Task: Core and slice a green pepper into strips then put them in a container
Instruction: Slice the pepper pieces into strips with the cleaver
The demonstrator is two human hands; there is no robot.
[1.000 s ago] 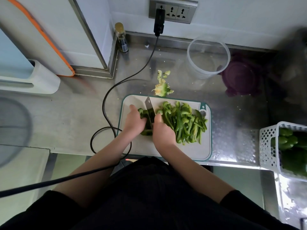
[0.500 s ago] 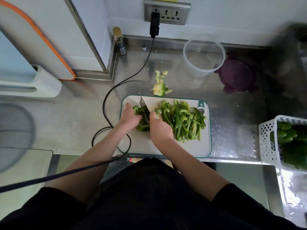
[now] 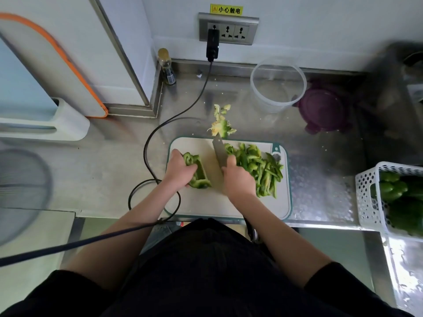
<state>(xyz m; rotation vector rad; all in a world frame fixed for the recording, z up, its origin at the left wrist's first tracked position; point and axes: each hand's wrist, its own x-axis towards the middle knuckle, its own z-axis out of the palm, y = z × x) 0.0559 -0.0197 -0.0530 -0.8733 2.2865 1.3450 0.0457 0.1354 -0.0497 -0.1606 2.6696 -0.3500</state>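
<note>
Head view: yellow sign (image 3: 226, 9) reads 小心触电 above socket (image 3: 229, 29).

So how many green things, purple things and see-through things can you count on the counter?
Green: 4 (pepper piece, strip pile, core scraps, basket peppers)
Purple: 1 (lid)
See-through: 1 (tub)
Total: 6

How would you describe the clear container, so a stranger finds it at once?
Look at the wall socket. Below and right of it, on the steel counter, stands the clear round container. Unlike the purple lid beside it, it is transparent and holds nothing.
</note>
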